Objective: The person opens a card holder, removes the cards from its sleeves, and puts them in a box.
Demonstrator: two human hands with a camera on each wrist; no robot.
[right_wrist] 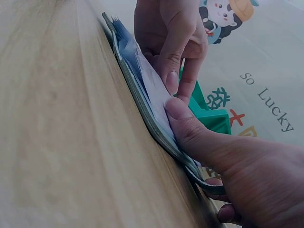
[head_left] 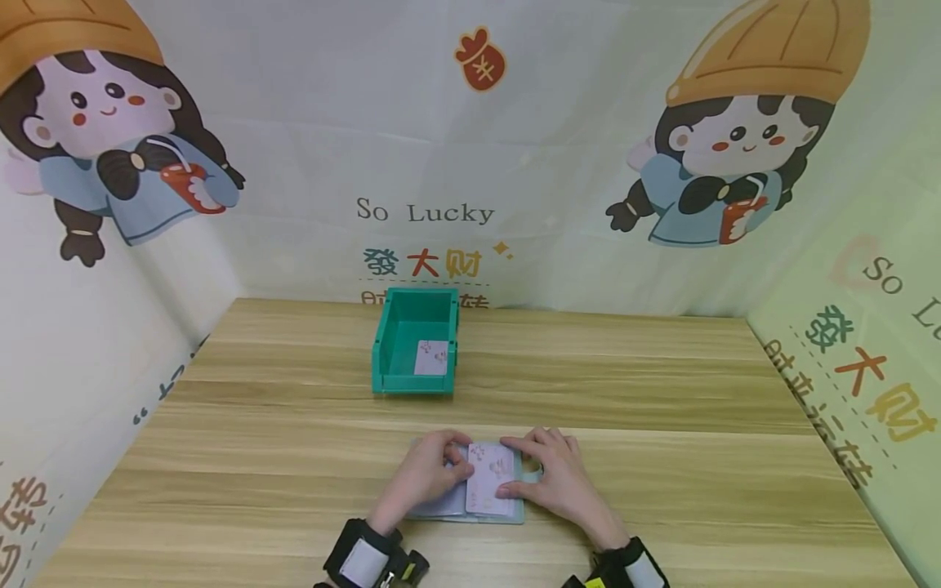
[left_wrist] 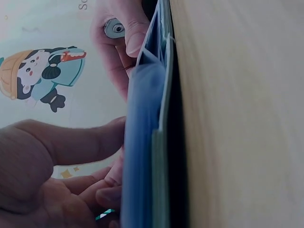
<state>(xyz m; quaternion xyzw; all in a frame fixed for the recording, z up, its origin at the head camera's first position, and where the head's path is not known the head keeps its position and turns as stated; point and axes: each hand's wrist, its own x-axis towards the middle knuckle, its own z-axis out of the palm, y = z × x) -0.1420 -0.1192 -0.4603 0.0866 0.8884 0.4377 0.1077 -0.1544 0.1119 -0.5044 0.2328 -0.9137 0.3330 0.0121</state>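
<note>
An open pale-blue card holder (head_left: 448, 505) lies flat on the wooden table (head_left: 294, 457) near its front edge. On top of it rests a white card with pink marks (head_left: 488, 478). My left hand (head_left: 434, 469) curls its fingertips onto the card's left edge. In the right wrist view those fingertips (right_wrist: 173, 78) pinch the slightly lifted card (right_wrist: 152, 88). My right hand (head_left: 551, 478) lies flat on the holder's right side, its thumb (right_wrist: 190, 126) pressing the card down. From the left wrist, the holder's clear sleeves (left_wrist: 142, 142) are seen edge-on beside my left thumb (left_wrist: 80, 142).
A green plastic bin (head_left: 416, 351) stands behind the holder at mid-table with another card (head_left: 431, 357) lying inside. Printed cartoon panels (head_left: 470, 163) wall in the table at the back and on both sides. A metal snap (left_wrist: 114, 28) shows on the holder's flap.
</note>
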